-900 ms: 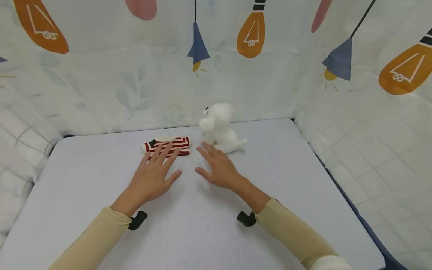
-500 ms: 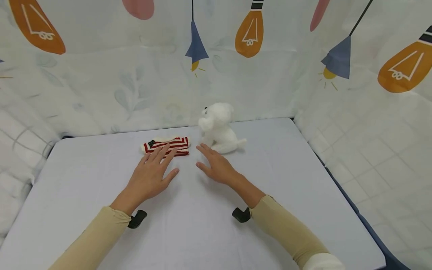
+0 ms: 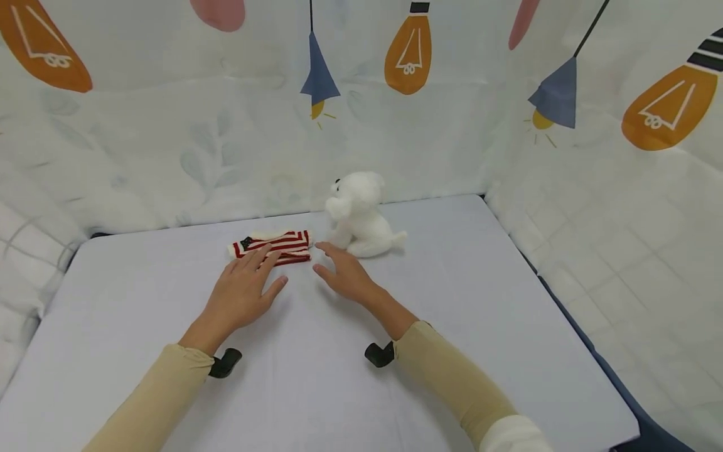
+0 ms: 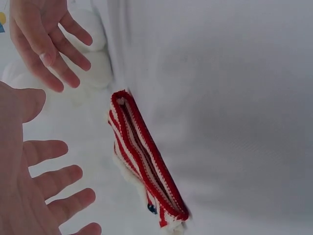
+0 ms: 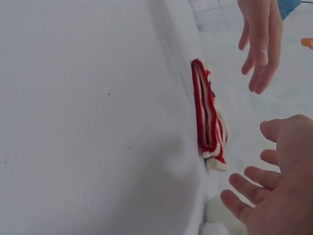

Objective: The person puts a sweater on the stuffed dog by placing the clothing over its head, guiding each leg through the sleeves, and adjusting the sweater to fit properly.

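The left hand point(image 3: 240, 294) lies palm down over the table point(image 3: 141, 282) with its fingers straight and slightly spread, holding nothing; just past their tips lies the small red-and-white striped garment point(image 3: 273, 245), folded flat. In the head view the tips of the longest fingers overlap the garment's near edge, but whether they actually touch it cannot be told from that angle, and the left wrist view shows a narrow strip of bare table between the fingers point(image 4: 58, 178) and the striped cloth point(image 4: 144, 164). The right hand point(image 3: 343, 275) is likewise flat and spread, fingers apart and gripping nothing, with its fingertips just short of the white plush dog point(image 3: 359, 215), which sits upright beyond them and a little to their right; the gap there is too small to judge as contact or not. In the wrist views the dog is hard to make out (white fur against a white backdrop), showing only as a pale, blurred lump behind the right hand's fingers point(image 4: 49, 46) and at the bottom edge of the right wrist view. The garment sits between the two sets of fingers in that view point(image 5: 209, 122), seen edge-on. Both forearms wear beige sleeves point(image 3: 446, 376), partly cut off by the lower frame, and a black wrist mount point(image 3: 380, 353) peeks out under each cuff.
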The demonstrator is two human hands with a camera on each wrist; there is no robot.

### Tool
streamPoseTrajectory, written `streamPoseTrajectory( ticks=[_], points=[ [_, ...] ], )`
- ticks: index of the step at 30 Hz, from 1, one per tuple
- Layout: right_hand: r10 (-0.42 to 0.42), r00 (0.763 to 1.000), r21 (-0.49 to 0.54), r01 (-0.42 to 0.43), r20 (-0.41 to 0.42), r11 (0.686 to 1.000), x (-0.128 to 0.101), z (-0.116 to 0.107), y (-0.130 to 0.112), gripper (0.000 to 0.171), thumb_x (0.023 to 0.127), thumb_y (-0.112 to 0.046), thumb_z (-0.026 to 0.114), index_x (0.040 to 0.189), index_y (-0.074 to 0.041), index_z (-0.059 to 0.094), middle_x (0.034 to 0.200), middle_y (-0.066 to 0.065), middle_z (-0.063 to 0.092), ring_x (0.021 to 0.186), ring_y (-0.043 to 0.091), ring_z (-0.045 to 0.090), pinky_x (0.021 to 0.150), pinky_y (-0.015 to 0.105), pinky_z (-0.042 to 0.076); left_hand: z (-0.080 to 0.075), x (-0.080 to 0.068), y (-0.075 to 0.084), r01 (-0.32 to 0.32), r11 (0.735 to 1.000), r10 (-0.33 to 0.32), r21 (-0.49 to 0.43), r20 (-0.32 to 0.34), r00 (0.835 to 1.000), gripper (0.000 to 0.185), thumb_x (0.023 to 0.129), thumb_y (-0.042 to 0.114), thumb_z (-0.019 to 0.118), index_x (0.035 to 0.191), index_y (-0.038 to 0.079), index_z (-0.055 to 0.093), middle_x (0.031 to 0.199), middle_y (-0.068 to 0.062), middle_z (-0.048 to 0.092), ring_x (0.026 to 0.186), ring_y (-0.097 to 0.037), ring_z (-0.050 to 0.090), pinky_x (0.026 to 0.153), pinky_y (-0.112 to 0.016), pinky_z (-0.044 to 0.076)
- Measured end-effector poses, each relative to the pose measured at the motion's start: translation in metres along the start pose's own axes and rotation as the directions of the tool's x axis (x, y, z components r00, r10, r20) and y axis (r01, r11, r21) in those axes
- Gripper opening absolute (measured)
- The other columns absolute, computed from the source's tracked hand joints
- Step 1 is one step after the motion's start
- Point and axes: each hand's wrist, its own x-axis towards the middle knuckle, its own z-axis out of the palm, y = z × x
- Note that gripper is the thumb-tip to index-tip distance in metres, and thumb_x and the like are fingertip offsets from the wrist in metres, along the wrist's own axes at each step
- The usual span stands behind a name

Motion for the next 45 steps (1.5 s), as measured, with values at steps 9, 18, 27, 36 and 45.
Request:
streamPoseTrajectory(
  ticks=[9, 18, 27, 36, 45],
  points=[
    [-0.022, 0.979, 0.023, 0.028, -0.2, 0.999, 0.005, -0.015, 0.011, 0.043, 0.097, -0.023, 0.058, 0.137, -0.009, 0.051, 0.138, 0.006, 0.056, 0.123, 0.025, 0.056, 0.101, 0.038, 0.047, 0.006, 0.01, 0.002, 0.009, 0.999, -0.008, -0.038, 0.04, 0.999, 0.064, 0.098, 0.044, 0.049, 0.148, 0.007, 0.036, 0.153, -0.018, 0.035, 0.139, -0.04, 0.034, 0.112, -0.063, 0.024],
    [0.015, 0.863, -0.043, -0.043, -0.505, 0.998, 0.013, -0.035, 0.028, 0.029, 0.093, -0.019, 0.065, 0.119, -0.007, 0.061, 0.117, 0.005, 0.065, 0.108, 0.02, 0.059, 0.093, 0.033, 0.049, 0.013, 0.019, 0.008, 0.016, 0.997, -0.009, -0.081, 0.078, 0.997, 0.062, 0.099, 0.041, 0.047, 0.148, 0.006, 0.036, 0.155, -0.019, 0.032, 0.141, -0.04, 0.032, 0.113, -0.063, 0.022],
    [0.075, 0.792, -0.089, -0.162, -0.606, 0.983, 0.018, -0.043, 0.039, 0.046, 0.083, -0.026, 0.077, 0.12, -0.01, 0.054, 0.128, 0.009, 0.054, 0.117, 0.03, 0.052, 0.095, 0.044, 0.045, 0.016, 0.033, 0.011, 0.004, 0.993, 0.005, -0.115, 0.072, 0.997, 0.062, 0.1, 0.042, 0.046, 0.148, 0.006, 0.036, 0.154, -0.017, 0.034, 0.141, -0.039, 0.033, 0.113, -0.062, 0.023],
    [0.094, 0.818, -0.112, -0.19, -0.567, 0.975, 0.028, -0.044, 0.047, 0.06, 0.082, -0.029, 0.078, 0.13, -0.008, 0.048, 0.137, 0.009, 0.049, 0.127, 0.03, 0.047, 0.1, 0.05, 0.042, 0.023, 0.049, 0.012, 0.056, 0.987, -0.037, -0.15, 0.13, 0.991, 0.063, 0.1, 0.044, 0.044, 0.15, 0.008, 0.032, 0.156, -0.017, 0.031, 0.143, -0.039, 0.03, 0.115, -0.06, 0.021],
    [0.159, 0.838, -0.099, -0.244, -0.522, 0.965, 0.036, -0.035, 0.056, 0.075, 0.081, -0.033, 0.078, 0.142, -0.009, 0.041, 0.143, 0.011, 0.047, 0.134, 0.031, 0.043, 0.104, 0.052, 0.039, 0.032, 0.059, 0.011, 0.066, 0.979, -0.04, -0.192, 0.139, 0.989, 0.061, 0.1, 0.04, 0.046, 0.149, 0.006, 0.034, 0.155, -0.018, 0.033, 0.142, -0.04, 0.031, 0.115, -0.059, 0.024]
  ],
)
